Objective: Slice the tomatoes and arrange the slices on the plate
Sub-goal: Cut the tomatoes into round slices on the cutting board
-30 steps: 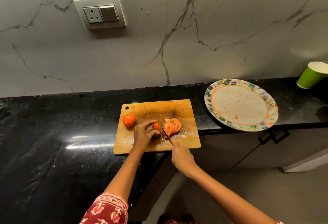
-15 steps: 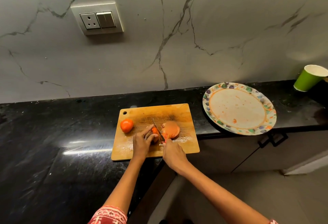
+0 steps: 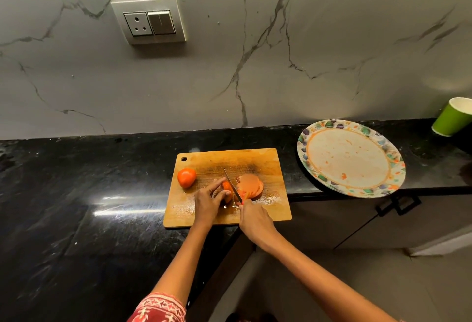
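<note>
Gripping the soft, slippery tomato (image 3: 227,189) at its uncut end with our left hand (image 3: 208,203), our right hand (image 3: 255,220) holds the knife (image 3: 233,185) clear of fingertips.

No text, label or number seems readable anywhere in this wide view.

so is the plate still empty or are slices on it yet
Empty of slices: the plate shows only orange smears and specks. The cut slices still lie on the cutting board.
</note>
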`<move>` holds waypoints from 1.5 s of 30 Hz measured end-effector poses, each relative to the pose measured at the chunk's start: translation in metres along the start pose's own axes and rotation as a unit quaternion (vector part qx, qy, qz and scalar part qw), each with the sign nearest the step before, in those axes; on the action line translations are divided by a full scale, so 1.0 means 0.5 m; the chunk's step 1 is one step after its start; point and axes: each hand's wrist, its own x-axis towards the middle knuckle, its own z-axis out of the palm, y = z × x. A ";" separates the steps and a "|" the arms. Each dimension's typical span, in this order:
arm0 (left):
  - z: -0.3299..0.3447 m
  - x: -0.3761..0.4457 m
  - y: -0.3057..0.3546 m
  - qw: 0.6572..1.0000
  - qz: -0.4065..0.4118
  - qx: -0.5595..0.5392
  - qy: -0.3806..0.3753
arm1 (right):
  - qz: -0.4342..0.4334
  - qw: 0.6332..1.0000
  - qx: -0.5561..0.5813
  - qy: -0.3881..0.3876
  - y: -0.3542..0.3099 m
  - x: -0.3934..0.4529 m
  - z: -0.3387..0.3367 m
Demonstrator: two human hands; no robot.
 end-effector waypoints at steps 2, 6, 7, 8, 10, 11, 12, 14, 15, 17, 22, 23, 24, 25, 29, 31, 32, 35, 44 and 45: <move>0.001 0.001 0.002 1.000 -0.004 0.003 0.000 | 0.001 1.000 -0.002 -0.001 -0.004 0.003 -0.002; 0.005 -0.002 0.001 1.000 -0.007 -0.003 0.005 | 0.019 1.000 0.014 -0.014 -0.021 0.019 -0.010; 0.006 -0.002 0.001 1.000 -0.009 -0.005 0.006 | 0.018 1.000 0.017 -0.014 -0.025 0.025 -0.011; 0.005 -0.001 0.002 1.000 -0.011 -0.006 0.008 | 0.016 1.000 0.019 -0.013 -0.026 0.030 -0.010; 0.003 0.001 0.003 1.000 -0.011 -0.005 0.007 | 0.012 1.000 0.020 -0.015 -0.023 0.033 -0.007; 0.003 0.001 0.004 1.000 -0.009 -0.005 0.001 | 0.009 1.000 0.015 -0.015 -0.018 0.031 -0.005; 0.003 0.001 0.006 1.000 -0.008 -0.007 -0.005 | 0.006 1.000 0.006 -0.013 -0.010 0.028 -0.002; 0.001 0.003 0.009 1.000 -0.007 -0.009 -0.012 | -0.003 1.000 -0.015 -0.006 0.000 0.019 0.004; 0.000 0.005 0.009 1.000 -0.005 -0.007 -0.012 | -0.005 1.000 -0.019 -0.003 0.002 0.015 0.006; -0.002 0.004 0.008 1.000 -0.003 -0.002 -0.005 | -0.002 1.000 -0.018 -0.008 -0.006 0.016 0.005; 0.001 0.003 0.007 1.000 0.007 -0.003 0.000 | 0.010 1.000 0.004 -0.010 -0.024 0.048 0.002; 0.002 0.004 0.007 1.000 0.007 -0.003 -0.004 | 0.006 1.000 -0.003 -0.008 -0.020 0.049 0.004; 0.003 0.006 0.006 1.000 0.008 -0.002 -0.009 | 0.000 1.000 -0.015 -0.006 -0.013 0.046 0.006; 0.002 0.007 0.005 1.000 0.009 -0.003 -0.011 | -0.006 1.000 -0.029 -0.003 -0.006 0.041 0.009; -0.002 0.002 -0.001 1.000 0.007 -0.007 -0.003 | -0.019 0.999 -0.051 0.000 0.000 0.028 0.019; -0.004 0.003 -0.003 1.000 0.005 0.003 0.004 | -0.008 0.999 -0.035 -0.008 -0.012 0.036 0.017; -0.005 0.005 -0.002 1.000 0.003 0.006 0.003 | -0.002 1.000 -0.027 -0.010 -0.017 0.042 0.015; -0.006 0.011 -0.003 1.000 0.011 0.019 -0.005 | 0.001 1.000 -0.029 -0.009 -0.018 0.053 0.012; -0.004 0.006 -0.005 0.999 0.013 0.043 -0.011 | 0.010 0.999 -0.034 -0.014 -0.015 0.052 0.023; -0.006 0.006 -0.004 0.999 0.011 0.045 -0.012 | 0.007 0.999 -0.030 -0.017 -0.019 0.058 0.021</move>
